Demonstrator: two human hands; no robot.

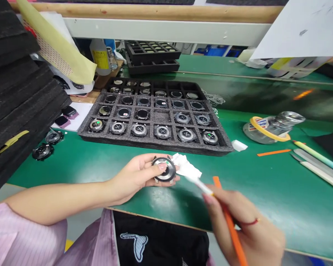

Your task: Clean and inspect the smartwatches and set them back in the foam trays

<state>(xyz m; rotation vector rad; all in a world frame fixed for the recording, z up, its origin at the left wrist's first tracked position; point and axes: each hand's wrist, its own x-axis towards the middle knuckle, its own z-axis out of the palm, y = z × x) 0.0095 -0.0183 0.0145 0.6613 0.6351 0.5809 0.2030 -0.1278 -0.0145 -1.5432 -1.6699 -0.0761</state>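
Note:
My left hand (pixel 135 171) is closed around a round smartwatch body (pixel 164 173), its silver and black back with a green dot facing up. The thumb presses on that back. My right hand (pixel 238 218) grips a thin orange stick (pixel 229 225) and a slim white tool (pixel 197 183), whose pale tip points toward the watch; blur hides its exact kind. That tip is apart from the watch. A crumpled white wipe (pixel 186 166) lies on the table just beyond the watch, beside the left fingertips.
A black foam tray (pixel 155 143) of watch bodies stands ahead. Foam sheets (pixel 13 81) are stacked at left, near two loose watches (pixel 43 151). At right are a glass bottle (pixel 266 129), an orange strip (pixel 273 152) and tweezers (pixel 319 170).

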